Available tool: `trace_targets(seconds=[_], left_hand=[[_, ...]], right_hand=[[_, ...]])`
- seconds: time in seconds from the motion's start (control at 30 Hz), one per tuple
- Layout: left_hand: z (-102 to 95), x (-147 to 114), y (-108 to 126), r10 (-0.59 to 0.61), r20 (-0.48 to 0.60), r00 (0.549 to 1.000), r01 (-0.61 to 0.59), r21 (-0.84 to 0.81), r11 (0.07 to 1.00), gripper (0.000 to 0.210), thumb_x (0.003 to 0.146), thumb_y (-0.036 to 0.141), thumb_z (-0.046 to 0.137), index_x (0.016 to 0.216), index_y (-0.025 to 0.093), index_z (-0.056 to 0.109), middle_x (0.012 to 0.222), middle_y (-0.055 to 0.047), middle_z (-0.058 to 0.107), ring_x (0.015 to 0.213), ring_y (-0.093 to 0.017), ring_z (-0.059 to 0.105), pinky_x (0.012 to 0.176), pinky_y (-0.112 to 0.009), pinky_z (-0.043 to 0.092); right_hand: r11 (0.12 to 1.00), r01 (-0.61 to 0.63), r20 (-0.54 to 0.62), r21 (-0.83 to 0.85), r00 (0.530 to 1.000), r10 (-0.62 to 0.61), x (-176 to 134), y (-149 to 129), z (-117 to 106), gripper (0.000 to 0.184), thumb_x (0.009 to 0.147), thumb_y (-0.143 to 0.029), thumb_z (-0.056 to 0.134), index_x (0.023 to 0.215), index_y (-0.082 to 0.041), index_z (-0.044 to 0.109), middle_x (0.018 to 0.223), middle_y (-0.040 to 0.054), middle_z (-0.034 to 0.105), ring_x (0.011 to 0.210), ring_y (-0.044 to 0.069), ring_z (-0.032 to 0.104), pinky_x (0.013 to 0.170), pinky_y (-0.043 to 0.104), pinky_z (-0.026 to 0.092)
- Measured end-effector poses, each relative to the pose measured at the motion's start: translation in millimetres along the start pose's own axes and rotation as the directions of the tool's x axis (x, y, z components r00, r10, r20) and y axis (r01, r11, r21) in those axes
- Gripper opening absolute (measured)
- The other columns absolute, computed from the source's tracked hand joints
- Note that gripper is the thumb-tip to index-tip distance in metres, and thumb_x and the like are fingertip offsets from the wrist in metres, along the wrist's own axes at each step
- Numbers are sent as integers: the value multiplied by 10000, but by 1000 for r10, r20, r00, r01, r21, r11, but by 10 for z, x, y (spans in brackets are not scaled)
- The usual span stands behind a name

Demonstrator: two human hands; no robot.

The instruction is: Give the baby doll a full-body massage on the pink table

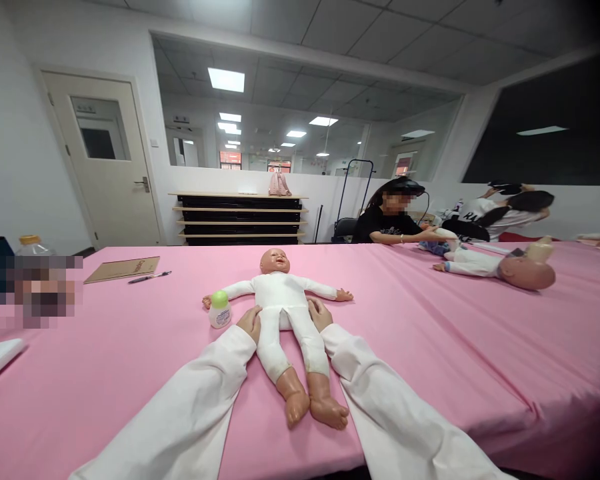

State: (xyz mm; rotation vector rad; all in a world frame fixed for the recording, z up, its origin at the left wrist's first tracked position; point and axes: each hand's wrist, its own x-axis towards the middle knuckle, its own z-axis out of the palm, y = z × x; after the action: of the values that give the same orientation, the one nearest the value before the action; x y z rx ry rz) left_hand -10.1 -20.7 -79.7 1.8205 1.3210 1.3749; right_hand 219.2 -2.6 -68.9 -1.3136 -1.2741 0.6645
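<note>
A baby doll (281,293) with a white cloth body lies on its back on the pink-covered table, head away from me and feet towards me. My left hand (251,323) is curved against the doll's hip on the left side. On the opposite hip, my right hand (321,315) holds the doll in the same way; the fingertips of both hands are partly hidden against the cloth. Beside the doll's outstretched arm on the left stands a small white bottle (221,315) with a green cap, just beyond my left hand.
A brown notebook (123,268) and a pen (150,277) lie at the left on the pink tablecloth (145,373). A plastic bottle (33,245) stands at the far left. Across the table, a person (393,217) handles another doll (525,272). More people sit at the right.
</note>
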Motion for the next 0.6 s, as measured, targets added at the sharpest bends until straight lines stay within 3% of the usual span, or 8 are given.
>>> trace_targets(seconds=[0.13, 0.27, 0.47, 0.6], left_hand=[[-25, 24, -99, 58, 49, 997, -57, -10, 998, 256, 698, 251, 491, 926, 213, 600, 1104, -64, 598, 1104, -241, 514, 1001, -352, 374], [-43, 30, -129, 60, 73, 996, -59, -14, 998, 281, 685, 237, 486, 942, 223, 598, 1106, -54, 597, 1111, -242, 506, 1012, -346, 362], [-59, -16, -38, 83, 72, 994, -85, 26, 996, 283, 697, 207, 460, 946, 193, 595, 1095, -73, 596, 1103, -266, 505, 1017, -357, 350], [-77, -46, 79, 7, 30, 1000, -6, -24, 1000, 236, 697, 190, 469, 894, 206, 597, 1038, -46, 624, 1076, -247, 524, 1011, -341, 359]], right_hand=[[998, -2, -134, -69, 991, -7, 0, 40, -51, 326, 689, -472, 495, 908, -252, 596, 920, 35, 667, 878, 206, 614, 825, 392, 456], [997, -13, -131, -78, 991, 3, 29, 56, -71, 273, 694, -429, 487, 873, -256, 598, 880, 20, 680, 867, 201, 624, 785, 391, 478], [994, -75, -157, 73, 984, 86, 35, 64, -28, 312, 725, -417, 418, 920, -215, 555, 877, 68, 672, 784, 208, 647, 630, 351, 516], [1000, -22, -136, 21, 990, 25, 41, 111, -96, 407, 632, -364, 544, 1012, -218, 520, 1010, 98, 631, 832, 249, 629, 627, 386, 520]])
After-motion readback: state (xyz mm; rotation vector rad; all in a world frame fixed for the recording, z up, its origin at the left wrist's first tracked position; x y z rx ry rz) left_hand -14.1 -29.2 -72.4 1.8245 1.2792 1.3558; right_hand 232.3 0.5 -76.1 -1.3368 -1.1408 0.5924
